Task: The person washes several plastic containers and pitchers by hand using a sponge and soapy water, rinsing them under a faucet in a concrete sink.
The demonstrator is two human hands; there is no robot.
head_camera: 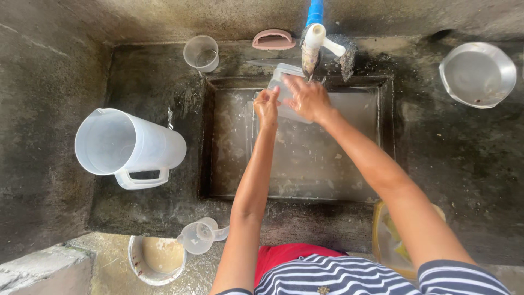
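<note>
Over the concrete sink basin [349, 180], both my hands hold a clear plastic container [282, 76] just under the white tap [316, 43] on a blue pipe. My left hand [266, 106] grips the container's near edge. My right hand [307, 98] lies flat on its side with the fingers spread. The container's lower part is hidden behind my hands.
A large white plastic jug [128, 147] stands on the left ledge, a clear cup [201, 53] behind it. A pink brush [273, 40] lies by the tap. A metal bowl [478, 74] sits at right. A small measuring cup [199, 235], a white bowl [156, 259] and a yellowish container [390, 246] are near me.
</note>
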